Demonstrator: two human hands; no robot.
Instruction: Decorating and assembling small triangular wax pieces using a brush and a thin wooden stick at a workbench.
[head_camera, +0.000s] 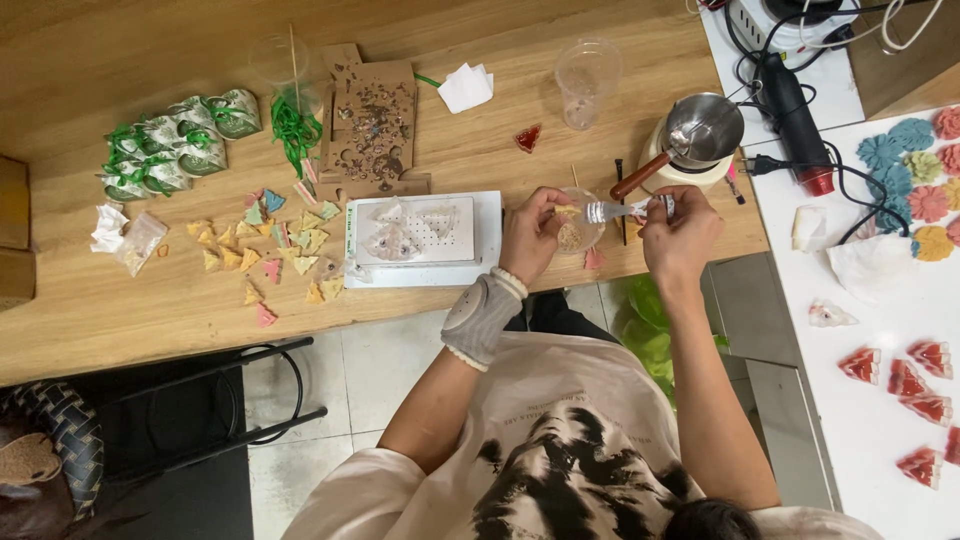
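My left hand (533, 236) grips a small clear cup (578, 232) with pale grains in it, held at the wooden table's front edge; a grey padded band wraps that wrist. My right hand (680, 232) holds a small metal fork-like tool (612, 210) by its handle, its head over the cup's mouth. Just behind the hands stands a small metal pot (702, 128) with a wooden handle on a cream base.
A white tray (488, 240) with clear moulded pieces lies left of the hands. Coloured triangular pieces (268, 250), green-ribboned bags (170, 145), a brown card (372, 120) and an empty plastic cup (586, 80) sit further back. A white table (860, 300) at right carries flower-shaped and red pieces, cables and a heat gun (795, 120).
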